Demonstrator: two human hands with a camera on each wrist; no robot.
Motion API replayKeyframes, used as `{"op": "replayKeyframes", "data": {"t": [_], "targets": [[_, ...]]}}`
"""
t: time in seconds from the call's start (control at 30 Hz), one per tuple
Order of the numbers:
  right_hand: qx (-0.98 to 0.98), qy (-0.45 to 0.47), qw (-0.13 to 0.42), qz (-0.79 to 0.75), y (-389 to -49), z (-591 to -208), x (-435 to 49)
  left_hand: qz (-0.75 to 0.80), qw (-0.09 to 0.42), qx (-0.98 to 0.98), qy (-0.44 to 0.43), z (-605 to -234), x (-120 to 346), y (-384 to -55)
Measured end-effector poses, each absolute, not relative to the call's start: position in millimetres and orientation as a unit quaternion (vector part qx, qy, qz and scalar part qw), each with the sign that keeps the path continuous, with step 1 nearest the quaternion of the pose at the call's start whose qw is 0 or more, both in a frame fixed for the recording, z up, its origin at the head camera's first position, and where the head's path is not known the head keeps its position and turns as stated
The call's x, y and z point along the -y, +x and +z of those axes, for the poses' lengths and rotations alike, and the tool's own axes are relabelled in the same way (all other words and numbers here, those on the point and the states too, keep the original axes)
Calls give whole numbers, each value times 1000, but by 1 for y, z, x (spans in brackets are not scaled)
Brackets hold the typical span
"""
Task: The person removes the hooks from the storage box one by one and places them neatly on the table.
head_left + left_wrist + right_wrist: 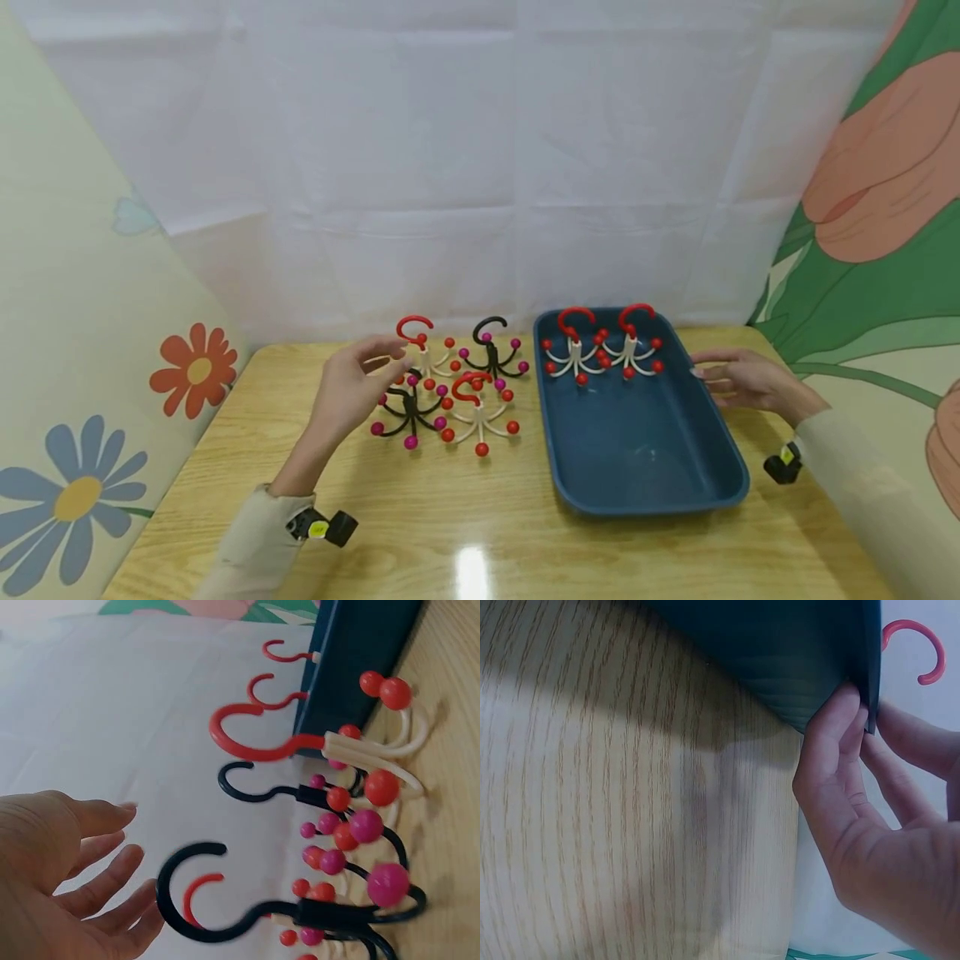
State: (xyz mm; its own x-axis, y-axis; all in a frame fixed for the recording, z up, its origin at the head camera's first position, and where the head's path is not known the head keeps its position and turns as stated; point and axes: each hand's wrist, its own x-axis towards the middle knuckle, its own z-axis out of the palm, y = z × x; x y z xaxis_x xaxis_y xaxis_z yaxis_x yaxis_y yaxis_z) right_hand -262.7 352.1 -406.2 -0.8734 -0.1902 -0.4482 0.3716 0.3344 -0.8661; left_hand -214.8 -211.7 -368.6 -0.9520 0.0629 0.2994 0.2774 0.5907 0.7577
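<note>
My left hand (351, 387), fingers loosely bent and holding nothing, hovers beside a cluster of claw-shaped hook hangers on the table. Nearest it are a black hanger with magenta balls (410, 406) and a white hanger with a red hook (415, 330). In the left wrist view, the fingertips come right up to the black hook (169, 904). Another black hanger (492, 358) and another white one (480, 417) stand to the right. My right hand (750, 383) pinches the right rim of a dark blue tray (645, 467), thumb over the edge and fingers against its outer wall.
Inside the tray's far end stand two white hangers with red hooks, one left (576, 354) and one right (630, 350). The wood-grain table (420, 517) ends at a white cloth backdrop (405, 167). Flower-printed panels (112, 333) flank both sides.
</note>
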Motion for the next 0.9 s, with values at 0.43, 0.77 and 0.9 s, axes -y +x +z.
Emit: {"op": "replayKeyframes", "data": {"t": [0.43, 0.77, 0.9], "targets": [[-770, 57, 249, -585, -265, -406, -352, -452, 131, 868, -156, -335, 163, -214], [-780, 58, 246, -572, -263, -406, -353, -475, 111, 849, -201, -320, 132, -225], [-779, 61, 247, -573, -263, -407, -354, -474, 99, 850, -206, -315, 116, -231]]}}
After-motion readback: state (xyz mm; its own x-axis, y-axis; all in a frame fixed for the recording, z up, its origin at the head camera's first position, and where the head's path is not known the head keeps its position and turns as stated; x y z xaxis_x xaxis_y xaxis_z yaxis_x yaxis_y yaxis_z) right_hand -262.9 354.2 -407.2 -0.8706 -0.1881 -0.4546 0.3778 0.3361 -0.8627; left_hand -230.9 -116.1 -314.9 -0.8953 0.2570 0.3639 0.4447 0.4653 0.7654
